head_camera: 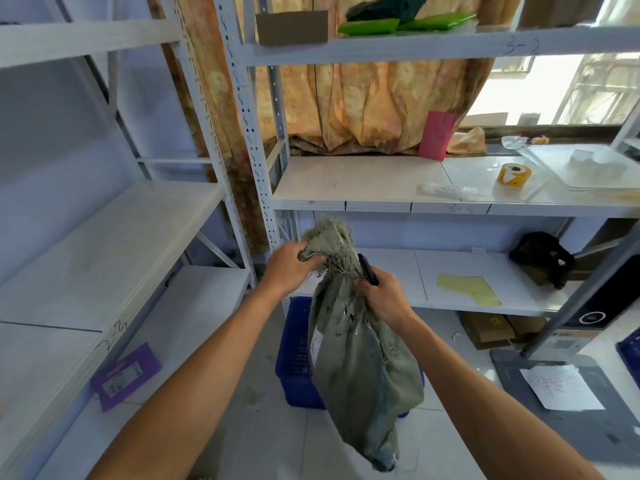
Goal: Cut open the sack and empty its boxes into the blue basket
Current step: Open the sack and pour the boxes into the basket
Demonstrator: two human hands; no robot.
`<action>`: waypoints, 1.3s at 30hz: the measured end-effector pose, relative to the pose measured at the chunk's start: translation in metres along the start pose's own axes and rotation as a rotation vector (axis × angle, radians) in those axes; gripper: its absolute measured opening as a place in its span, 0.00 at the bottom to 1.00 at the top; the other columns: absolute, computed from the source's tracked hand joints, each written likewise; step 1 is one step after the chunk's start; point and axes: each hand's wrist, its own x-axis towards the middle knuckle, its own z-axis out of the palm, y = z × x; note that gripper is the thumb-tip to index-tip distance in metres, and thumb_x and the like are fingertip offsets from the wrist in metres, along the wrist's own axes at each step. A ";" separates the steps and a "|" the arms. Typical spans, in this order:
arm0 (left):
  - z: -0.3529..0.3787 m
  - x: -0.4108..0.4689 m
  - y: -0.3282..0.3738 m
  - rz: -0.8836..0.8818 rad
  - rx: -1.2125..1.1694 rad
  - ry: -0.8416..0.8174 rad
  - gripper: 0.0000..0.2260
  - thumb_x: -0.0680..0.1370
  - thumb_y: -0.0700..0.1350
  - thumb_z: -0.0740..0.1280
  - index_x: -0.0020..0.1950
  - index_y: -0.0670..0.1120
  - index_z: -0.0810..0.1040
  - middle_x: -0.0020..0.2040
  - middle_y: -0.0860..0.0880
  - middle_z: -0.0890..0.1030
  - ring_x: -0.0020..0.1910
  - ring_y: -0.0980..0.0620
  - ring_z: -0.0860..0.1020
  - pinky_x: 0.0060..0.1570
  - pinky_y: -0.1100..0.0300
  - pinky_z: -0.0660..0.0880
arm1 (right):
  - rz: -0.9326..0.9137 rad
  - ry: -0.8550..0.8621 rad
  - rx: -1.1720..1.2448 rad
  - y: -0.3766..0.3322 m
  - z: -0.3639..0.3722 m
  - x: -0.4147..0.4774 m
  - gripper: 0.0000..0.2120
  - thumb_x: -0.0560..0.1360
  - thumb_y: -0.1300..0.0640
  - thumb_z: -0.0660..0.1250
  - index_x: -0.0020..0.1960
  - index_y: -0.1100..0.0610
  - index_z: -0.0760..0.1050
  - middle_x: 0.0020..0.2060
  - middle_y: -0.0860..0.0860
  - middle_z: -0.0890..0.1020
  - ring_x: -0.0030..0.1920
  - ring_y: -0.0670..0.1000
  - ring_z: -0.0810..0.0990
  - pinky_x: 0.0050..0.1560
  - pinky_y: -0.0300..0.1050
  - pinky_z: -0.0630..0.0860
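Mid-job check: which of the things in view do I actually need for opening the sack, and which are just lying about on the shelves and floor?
Needed for the job:
- grey-green sack, neck gripped by the left hand
- black cutter in the right hand
- blue basket on the floor behind the sack

Just lying about:
- yellow tape roll
- pink card
- purple packet
- black bag
- green packets

Grey-green woven sack, frayed and bunched at its neck, hangs upright mid-frame with a pale label on its side, its bulging bottom in front of the blue basket on the floor at lower centre.
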 end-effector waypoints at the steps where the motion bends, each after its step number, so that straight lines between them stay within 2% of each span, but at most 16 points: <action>1: 0.000 0.000 0.003 0.024 0.015 0.025 0.22 0.76 0.59 0.72 0.65 0.47 0.81 0.58 0.46 0.81 0.58 0.45 0.80 0.59 0.47 0.77 | 0.003 0.001 -0.010 0.000 -0.001 0.000 0.07 0.80 0.59 0.64 0.43 0.53 0.76 0.32 0.50 0.76 0.31 0.49 0.71 0.32 0.44 0.65; 3: 0.000 0.000 0.012 0.074 0.017 0.059 0.27 0.74 0.62 0.73 0.67 0.48 0.79 0.60 0.48 0.78 0.58 0.48 0.78 0.59 0.50 0.76 | 0.012 0.000 -0.025 0.001 -0.002 0.002 0.07 0.80 0.58 0.64 0.45 0.53 0.77 0.33 0.52 0.79 0.33 0.50 0.73 0.34 0.45 0.68; 5: -0.002 0.000 0.025 0.134 -0.032 0.096 0.28 0.72 0.63 0.74 0.66 0.50 0.77 0.59 0.50 0.76 0.57 0.53 0.77 0.58 0.56 0.75 | 0.033 0.014 -0.016 0.002 -0.005 0.004 0.09 0.81 0.60 0.64 0.42 0.52 0.76 0.31 0.50 0.77 0.31 0.49 0.71 0.30 0.41 0.66; 8: -0.004 0.005 0.041 0.234 0.031 0.151 0.16 0.74 0.57 0.75 0.57 0.49 0.81 0.53 0.52 0.77 0.53 0.53 0.78 0.58 0.54 0.77 | 0.073 0.050 0.015 0.007 -0.008 0.005 0.12 0.80 0.62 0.64 0.38 0.53 0.72 0.28 0.48 0.71 0.29 0.50 0.66 0.29 0.42 0.61; 10: -0.004 0.008 0.046 0.299 0.138 0.157 0.11 0.75 0.56 0.74 0.51 0.49 0.84 0.51 0.52 0.78 0.53 0.52 0.78 0.59 0.51 0.76 | 0.073 0.056 0.035 0.010 -0.010 0.006 0.11 0.80 0.62 0.64 0.39 0.53 0.74 0.30 0.49 0.73 0.31 0.50 0.68 0.31 0.44 0.62; 13: 0.002 0.012 0.052 0.378 0.279 0.137 0.18 0.73 0.62 0.74 0.51 0.49 0.84 0.53 0.51 0.78 0.55 0.52 0.75 0.60 0.54 0.71 | 0.078 0.059 0.039 0.012 -0.014 0.007 0.12 0.80 0.62 0.64 0.39 0.52 0.75 0.30 0.49 0.74 0.31 0.50 0.68 0.31 0.43 0.63; 15: 0.006 0.013 0.057 0.362 0.336 0.101 0.21 0.71 0.65 0.74 0.50 0.49 0.83 0.52 0.52 0.78 0.53 0.54 0.72 0.59 0.55 0.68 | 0.075 0.064 0.050 0.012 -0.017 0.009 0.13 0.80 0.62 0.64 0.39 0.51 0.75 0.29 0.47 0.74 0.30 0.48 0.69 0.30 0.40 0.63; 18: 0.014 0.012 0.068 0.281 0.330 0.034 0.14 0.72 0.58 0.76 0.44 0.49 0.78 0.46 0.53 0.76 0.49 0.52 0.74 0.52 0.57 0.69 | 0.083 0.063 0.062 0.015 -0.022 0.012 0.08 0.80 0.61 0.65 0.45 0.53 0.80 0.33 0.47 0.80 0.34 0.48 0.75 0.32 0.41 0.68; 22: 0.015 0.016 0.081 0.090 0.003 -0.159 0.04 0.82 0.50 0.66 0.50 0.50 0.75 0.47 0.52 0.78 0.51 0.50 0.78 0.45 0.58 0.73 | 0.100 0.034 0.070 0.022 -0.026 0.014 0.07 0.80 0.61 0.65 0.46 0.54 0.80 0.34 0.49 0.80 0.36 0.50 0.76 0.35 0.44 0.69; 23: 0.014 0.017 0.085 0.061 -0.032 -0.187 0.04 0.82 0.51 0.65 0.52 0.51 0.74 0.49 0.53 0.78 0.53 0.50 0.78 0.46 0.59 0.72 | 0.107 0.030 0.062 0.025 -0.029 0.015 0.07 0.80 0.61 0.65 0.45 0.54 0.79 0.33 0.49 0.79 0.34 0.50 0.74 0.34 0.44 0.67; 25: 0.016 0.018 0.090 0.029 -0.001 -0.221 0.15 0.78 0.57 0.70 0.59 0.50 0.75 0.54 0.53 0.77 0.56 0.51 0.78 0.50 0.58 0.73 | 0.115 0.014 0.063 0.029 -0.034 0.018 0.07 0.80 0.61 0.65 0.46 0.54 0.79 0.32 0.50 0.77 0.32 0.50 0.71 0.32 0.44 0.65; 27: 0.023 0.022 0.091 0.067 0.160 -0.196 0.21 0.74 0.58 0.75 0.61 0.47 0.80 0.54 0.52 0.81 0.54 0.52 0.80 0.53 0.54 0.77 | 0.115 -0.003 0.073 0.033 -0.038 0.022 0.07 0.80 0.60 0.65 0.46 0.54 0.79 0.31 0.49 0.76 0.31 0.49 0.71 0.32 0.43 0.65; 29: 0.030 0.025 0.095 0.113 0.239 -0.130 0.14 0.76 0.53 0.74 0.56 0.47 0.84 0.53 0.49 0.85 0.52 0.50 0.82 0.55 0.53 0.78 | 0.114 -0.017 0.081 0.034 -0.044 0.025 0.08 0.79 0.60 0.66 0.42 0.52 0.78 0.30 0.48 0.76 0.31 0.48 0.71 0.32 0.43 0.65; 32: 0.034 0.029 0.106 0.147 0.186 -0.050 0.13 0.79 0.53 0.71 0.56 0.45 0.85 0.53 0.47 0.86 0.52 0.48 0.82 0.56 0.52 0.78 | 0.126 -0.073 0.119 0.037 -0.056 0.032 0.10 0.79 0.60 0.66 0.39 0.52 0.76 0.29 0.50 0.73 0.30 0.50 0.69 0.32 0.45 0.63; 36: 0.040 0.033 0.121 0.136 0.117 -0.061 0.12 0.81 0.53 0.68 0.53 0.45 0.83 0.49 0.46 0.84 0.49 0.46 0.81 0.52 0.50 0.77 | 0.125 -0.156 0.195 0.038 -0.081 0.041 0.06 0.79 0.62 0.66 0.43 0.58 0.75 0.25 0.49 0.69 0.22 0.47 0.65 0.24 0.40 0.61; 39: 0.043 0.036 0.132 0.111 0.010 -0.001 0.10 0.81 0.52 0.68 0.50 0.46 0.82 0.47 0.50 0.83 0.47 0.52 0.80 0.48 0.55 0.74 | 0.123 -0.201 0.219 0.034 -0.106 0.049 0.09 0.79 0.61 0.68 0.40 0.58 0.74 0.21 0.47 0.68 0.18 0.46 0.63 0.20 0.38 0.60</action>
